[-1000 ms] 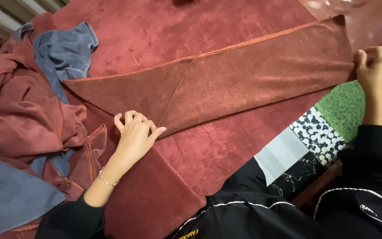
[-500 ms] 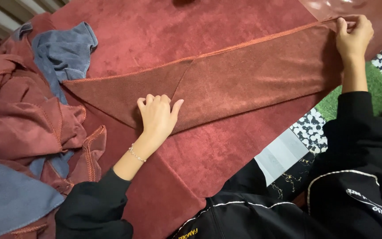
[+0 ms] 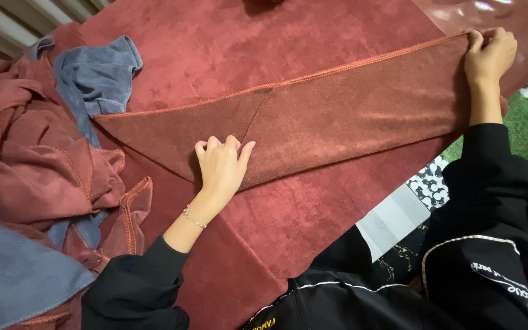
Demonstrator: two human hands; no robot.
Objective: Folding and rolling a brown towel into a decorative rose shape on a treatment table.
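A dark red towel (image 3: 337,116) lies folded into a long band across a larger red cloth (image 3: 233,49) that covers the surface. My left hand (image 3: 221,165) rests flat on the band's near fold, fingers spread, a thin bracelet on the wrist. My right hand (image 3: 489,52) pinches the towel's far right corner at its stitched edge. Both arms wear black sleeves.
A heap of crumpled red cloths (image 3: 38,159) and blue-grey cloths (image 3: 99,76) fills the left side, with another blue-grey cloth (image 3: 13,269) at the lower left. Patterned floor with green and pebbled patches (image 3: 527,128) shows at the right, past the surface's edge.
My right hand moved up from the band's lower right edge to its top right corner and gripped it. My left hand slid up onto the fold and flattened.
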